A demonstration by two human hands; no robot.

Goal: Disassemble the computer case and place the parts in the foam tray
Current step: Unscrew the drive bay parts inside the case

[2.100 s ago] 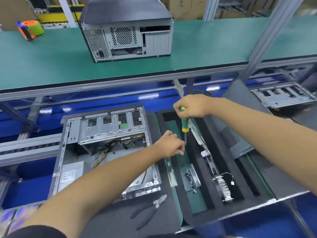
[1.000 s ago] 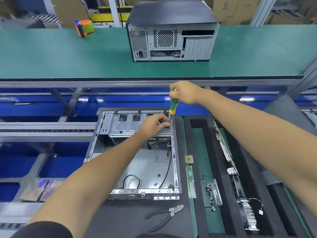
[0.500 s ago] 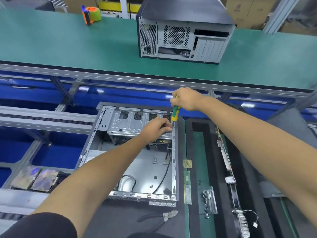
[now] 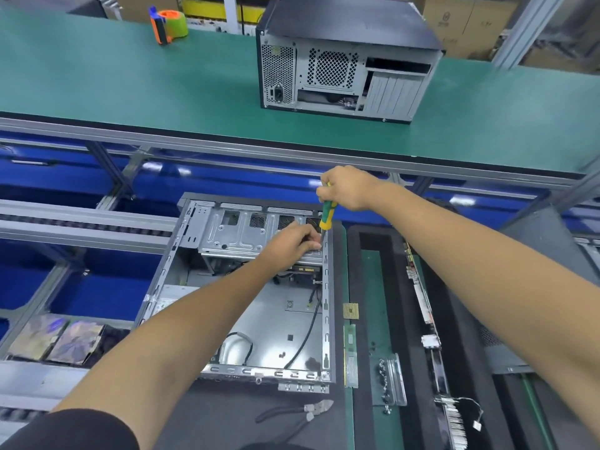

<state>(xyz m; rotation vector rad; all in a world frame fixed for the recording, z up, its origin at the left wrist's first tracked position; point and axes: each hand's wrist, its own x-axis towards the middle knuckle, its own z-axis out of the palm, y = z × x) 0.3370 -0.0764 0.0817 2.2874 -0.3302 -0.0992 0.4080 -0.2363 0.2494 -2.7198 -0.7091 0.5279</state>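
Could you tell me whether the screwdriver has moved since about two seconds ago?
Yes. The screwdriver has gone leftwards from above the foam tray to the far right corner of the open computer case.

Right hand (image 4: 349,188) gripping green-yellow screwdriver (image 4: 325,217) upright, tip pointing down at far right corner of opened computer case (image 4: 246,306). Left hand (image 4: 290,243) resting on drive bracket (image 4: 233,233), fingertips beside shaft. Foam tray (image 4: 354,287) lying just right, holding removed parts; pliers (image 4: 292,417) lying near front.

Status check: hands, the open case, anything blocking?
Right hand grips screwdriver, tip down at far right corner of open case. Left hand pinches at the tip. Foam tray beside, parts inside. Cables loose in case; nothing blocking.
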